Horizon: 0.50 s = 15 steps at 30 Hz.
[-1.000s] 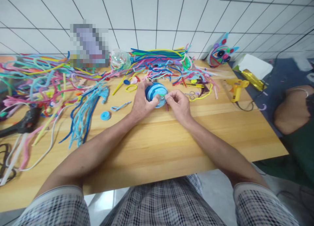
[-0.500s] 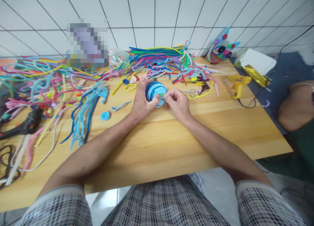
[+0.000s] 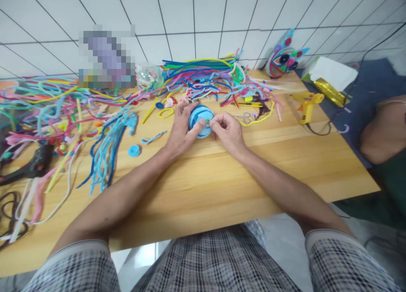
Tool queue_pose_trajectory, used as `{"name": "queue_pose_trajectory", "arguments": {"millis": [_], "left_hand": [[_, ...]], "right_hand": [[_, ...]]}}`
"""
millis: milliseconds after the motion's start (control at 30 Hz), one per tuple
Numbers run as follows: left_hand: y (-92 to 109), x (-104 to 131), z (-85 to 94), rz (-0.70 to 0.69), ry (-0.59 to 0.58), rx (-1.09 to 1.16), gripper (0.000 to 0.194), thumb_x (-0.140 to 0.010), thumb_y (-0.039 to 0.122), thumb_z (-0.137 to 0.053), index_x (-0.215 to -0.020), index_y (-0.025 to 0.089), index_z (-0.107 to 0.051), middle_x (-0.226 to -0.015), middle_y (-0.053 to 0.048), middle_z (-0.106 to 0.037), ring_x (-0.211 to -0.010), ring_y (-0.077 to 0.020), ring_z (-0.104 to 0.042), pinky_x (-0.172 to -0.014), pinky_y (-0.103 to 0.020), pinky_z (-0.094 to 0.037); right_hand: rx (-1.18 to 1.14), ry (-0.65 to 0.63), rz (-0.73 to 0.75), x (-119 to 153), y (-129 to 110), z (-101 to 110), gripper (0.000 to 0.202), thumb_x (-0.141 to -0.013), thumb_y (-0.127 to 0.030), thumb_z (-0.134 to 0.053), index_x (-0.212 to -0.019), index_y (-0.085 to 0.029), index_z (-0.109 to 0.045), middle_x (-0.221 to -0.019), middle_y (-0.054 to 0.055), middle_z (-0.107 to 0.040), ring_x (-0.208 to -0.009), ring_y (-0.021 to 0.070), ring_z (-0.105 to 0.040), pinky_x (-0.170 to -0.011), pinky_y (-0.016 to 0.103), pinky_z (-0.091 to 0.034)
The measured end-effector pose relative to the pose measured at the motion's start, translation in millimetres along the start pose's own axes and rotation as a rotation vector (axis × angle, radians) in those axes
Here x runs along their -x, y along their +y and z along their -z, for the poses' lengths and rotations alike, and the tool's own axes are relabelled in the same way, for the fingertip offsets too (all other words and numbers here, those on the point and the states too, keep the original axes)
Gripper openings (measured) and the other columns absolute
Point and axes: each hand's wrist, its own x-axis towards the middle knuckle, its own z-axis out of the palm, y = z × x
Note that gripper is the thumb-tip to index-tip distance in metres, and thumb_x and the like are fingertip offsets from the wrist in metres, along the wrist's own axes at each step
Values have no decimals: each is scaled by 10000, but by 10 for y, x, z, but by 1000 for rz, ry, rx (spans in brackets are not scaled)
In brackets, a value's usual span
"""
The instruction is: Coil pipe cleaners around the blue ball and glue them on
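Note:
A round piece of coiled blue pipe cleaners (image 3: 201, 116), light and dark blue, is between my hands over the middle of the wooden table. My left hand (image 3: 184, 129) wraps round its left side, the thumb pressed on its face. My right hand (image 3: 227, 130) is closed in a pinch at its right edge, by a small green bit; what the fingertips hold is too small to name. A short dark pink piece (image 3: 214, 136) shows just below the fingertips. Left of my hands lie a small light-blue coil (image 3: 134, 150) and a twisted blue strip (image 3: 154, 137).
Loose pipe cleaners (image 3: 108, 148) cover the left and back. A black glue gun (image 3: 39, 163) lies at left, a yellow one (image 3: 307, 107) at right. Scissors (image 3: 243, 117) lie behind my right hand. A decorated mask (image 3: 281, 61) stands back right. A person's arm (image 3: 382, 133) is at far right.
The view has shifted slightly. Both hands stay at the blue coiled piece, with the left thumb and right fingertips still close together on it.

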Motion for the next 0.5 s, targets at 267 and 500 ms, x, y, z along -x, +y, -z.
{"name": "queue_pose_trajectory", "arguments": {"millis": [267, 500], "left_hand": [[1, -60, 41, -15, 14, -2, 600, -995, 743, -661, -1376, 280, -633, -1368, -122, -676, -1351, -336, -621, -1211, -561, -522], [32, -22, 21, 34, 52, 25, 625, -998, 740, -660, -1376, 244, -605, -1377, -125, -698, -1330, -326, -667, -1186, -530, -544]], "right_hand": [[7, -18, 29, 19, -19, 5, 340, -942, -544, -744, -806, -257, -624, -715, -31, -624, -676, 147, -549, -628, 292, -446], [68, -23, 152, 69, 41, 37, 182, -974, -456, -712, -978, -274, -722, -863, 5, -689, -823, 189, -634, -716, 320, -521]]}}
